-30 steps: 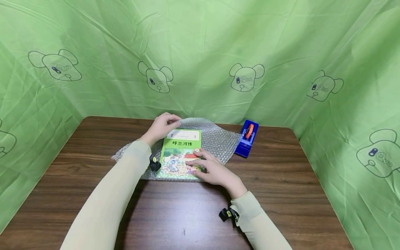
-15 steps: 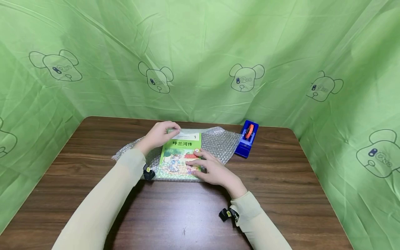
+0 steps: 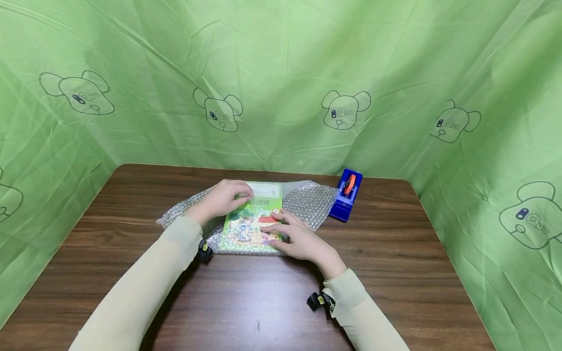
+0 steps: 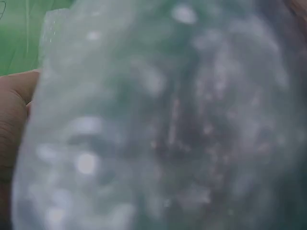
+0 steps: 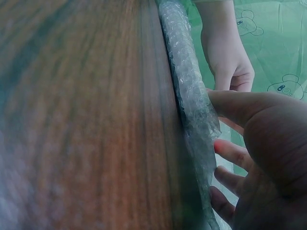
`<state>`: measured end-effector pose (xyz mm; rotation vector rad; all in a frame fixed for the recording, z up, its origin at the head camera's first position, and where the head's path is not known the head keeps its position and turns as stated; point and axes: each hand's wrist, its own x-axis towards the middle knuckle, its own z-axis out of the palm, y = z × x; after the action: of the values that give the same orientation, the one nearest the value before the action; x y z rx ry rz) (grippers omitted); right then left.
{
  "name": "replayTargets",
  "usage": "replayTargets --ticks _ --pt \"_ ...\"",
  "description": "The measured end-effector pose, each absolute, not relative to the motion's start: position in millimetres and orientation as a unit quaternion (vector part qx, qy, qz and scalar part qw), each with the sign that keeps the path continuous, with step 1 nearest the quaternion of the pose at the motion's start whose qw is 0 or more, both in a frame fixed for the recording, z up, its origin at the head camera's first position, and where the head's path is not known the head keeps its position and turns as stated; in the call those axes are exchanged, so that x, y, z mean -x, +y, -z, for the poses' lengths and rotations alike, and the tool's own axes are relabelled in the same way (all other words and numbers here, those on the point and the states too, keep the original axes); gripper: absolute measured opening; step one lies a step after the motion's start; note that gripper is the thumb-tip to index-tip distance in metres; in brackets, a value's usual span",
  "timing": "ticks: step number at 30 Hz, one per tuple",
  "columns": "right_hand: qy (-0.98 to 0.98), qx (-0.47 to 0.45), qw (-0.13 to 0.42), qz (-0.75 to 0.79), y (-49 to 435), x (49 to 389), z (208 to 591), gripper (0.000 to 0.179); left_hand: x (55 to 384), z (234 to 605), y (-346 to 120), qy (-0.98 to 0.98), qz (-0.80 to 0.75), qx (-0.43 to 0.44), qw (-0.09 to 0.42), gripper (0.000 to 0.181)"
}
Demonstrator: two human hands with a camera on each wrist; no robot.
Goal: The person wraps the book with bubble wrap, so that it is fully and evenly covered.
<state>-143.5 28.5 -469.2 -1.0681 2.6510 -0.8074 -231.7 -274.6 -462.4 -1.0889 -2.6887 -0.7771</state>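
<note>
Fingers (image 3: 275, 227) of the right hand (image 3: 303, 240) are spread apart and nearly straight, resting on the lower right part of a book (image 3: 246, 229) in bubble wrap (image 3: 309, 201). The left hand (image 3: 223, 199) is at the book's upper left, fingers bent toward the thumb; it seems to pinch the wrap, though the exact grip is hard to make out. The book lies flat near the far side of a brown wood-grain table (image 3: 386, 273), its green cover and bright picture showing. A layer of wrap hazes the title, which the left hand partly hides. On both sides the wrap spreads past the book, and its right corner reaches a blue tape dispenser (image 3: 340, 210) with an orange wheel (image 3: 350, 184); whether they touch cannot be told. From the left wrist, blurred wrap fills most of the view. Both arms wear pale sleeves (image 3: 145, 282), with a small black device (image 3: 205, 251) at each wrist. Green cloth (image 3: 281, 48) printed with bear-like heads (image 3: 344, 112) hangs around the table.
</note>
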Motion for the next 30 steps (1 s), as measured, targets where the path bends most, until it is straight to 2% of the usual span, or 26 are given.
replayTargets --ticks 12,18,23,30 --pt "0.89 0.355 0.087 0.272 27.6 143.3 470.3 0.041 228.2 468.0 -274.5 -0.912 0.227 0.341 0.042 0.012" --pt "0.888 0.357 0.083 0.279 28.3 143.7 472.2 0.04 225.2 468.2 -273.4 -0.912 0.198 0.357 0.04 0.013" --pt "0.885 0.365 0.07 0.28 28.6 144.4 474.1 0.041 215.4 462.1 -270.3 -0.921 0.179 0.347 0.012 0.02" --pt "0.889 0.358 0.082 0.273 27.5 143.0 471.2 0.041 204.9 456.7 -258.3 -0.925 0.187 0.33 -0.027 0.027"
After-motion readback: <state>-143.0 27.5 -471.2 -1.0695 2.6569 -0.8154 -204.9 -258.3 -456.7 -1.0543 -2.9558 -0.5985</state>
